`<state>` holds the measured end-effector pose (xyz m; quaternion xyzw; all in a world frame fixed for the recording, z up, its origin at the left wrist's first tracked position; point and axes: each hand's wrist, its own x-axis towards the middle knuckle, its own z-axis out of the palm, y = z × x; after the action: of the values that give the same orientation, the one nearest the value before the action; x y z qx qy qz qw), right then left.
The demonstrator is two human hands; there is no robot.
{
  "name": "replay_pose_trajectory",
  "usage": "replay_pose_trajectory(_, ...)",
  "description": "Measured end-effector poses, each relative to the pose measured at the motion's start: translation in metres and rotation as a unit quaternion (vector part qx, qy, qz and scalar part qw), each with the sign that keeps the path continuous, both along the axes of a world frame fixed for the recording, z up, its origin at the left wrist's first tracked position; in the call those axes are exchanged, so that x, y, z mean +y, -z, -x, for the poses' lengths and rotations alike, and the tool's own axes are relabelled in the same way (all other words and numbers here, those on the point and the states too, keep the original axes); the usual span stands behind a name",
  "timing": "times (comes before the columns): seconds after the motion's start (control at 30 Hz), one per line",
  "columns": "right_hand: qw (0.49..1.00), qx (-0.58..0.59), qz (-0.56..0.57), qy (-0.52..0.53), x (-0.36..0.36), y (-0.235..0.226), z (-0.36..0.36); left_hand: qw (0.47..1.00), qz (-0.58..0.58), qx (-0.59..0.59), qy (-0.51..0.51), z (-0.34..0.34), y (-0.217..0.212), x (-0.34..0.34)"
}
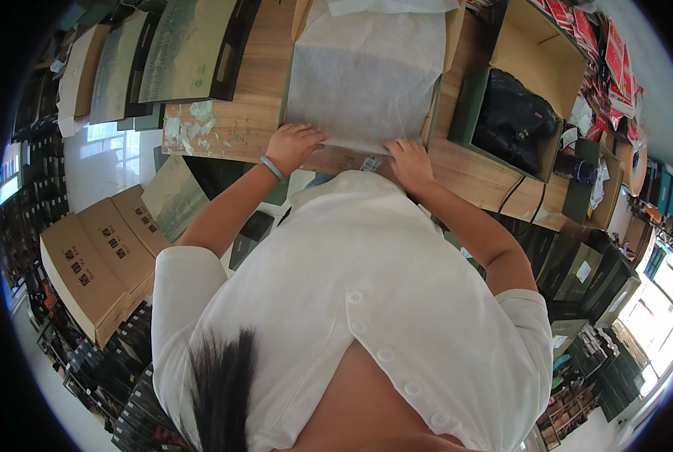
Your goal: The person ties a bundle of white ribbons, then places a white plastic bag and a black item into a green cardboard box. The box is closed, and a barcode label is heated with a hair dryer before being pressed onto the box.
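Note:
A large sheet of white tissue paper lies across an open shoe box on the wooden table. Only the box's side walls show beside the sheet; its contents are covered. My left hand, with a bangle at the wrist, is closed with its bent fingers at the near left corner of the paper. At the near right corner, my right hand pinches the paper's edge. A small printed label sits between the hands, just below the paper.
An open green box holding black shoes stands to the right. Closed green boxes line the far left of the wooden table. Brown cartons are stacked at lower left; red packets lie at far right.

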<state>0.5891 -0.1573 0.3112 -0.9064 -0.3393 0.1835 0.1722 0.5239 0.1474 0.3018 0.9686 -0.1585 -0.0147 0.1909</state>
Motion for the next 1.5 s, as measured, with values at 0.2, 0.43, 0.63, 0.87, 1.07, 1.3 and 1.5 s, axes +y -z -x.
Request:
replay_pose_trajectory(0.2, 0.999, 0.045, -0.010, 0.025, -0.004, 0.004, 0.002, 0.997, 0.021, 0.065, -0.031, 0.002, -0.007, -0.001)
replay_pose_trajectory(0.43, 0.988, 0.129, 0.070, -0.042, 0.004, -0.009, -0.010, 0.950, -0.049, 0.306, 0.017, -0.028, -0.020, 0.002)
replay_pose_trajectory(0.63, 0.978, 0.134, 0.127, -0.092, 0.003, 0.009, -0.007, 0.932, -0.136, 0.329, 0.071, -0.025, -0.008, -0.007)
replay_pose_trajectory(0.87, 0.952, 0.221, 0.140, -0.156, -0.020, 0.014, -0.015, 0.900, -0.077, 0.411, 0.119, -0.002, -0.028, -0.020)
replay_pose_trajectory(1.07, 0.804, 0.591, 0.067, 0.016, -0.010, 0.005, -0.067, 0.732, 0.179, 0.657, -0.023, -0.041, -0.004, 0.012)
replay_pose_trajectory(1.3, 0.936, 0.258, 0.199, -0.134, 0.026, 0.039, -0.046, 0.862, -0.106, 0.486, 0.101, -0.038, 0.031, -0.024)
replay_pose_trajectory(1.5, 0.937, 0.261, 0.184, -0.139, 0.025, 0.078, -0.046, 0.841, -0.140, 0.520, 0.051, -0.041, 0.045, -0.032)
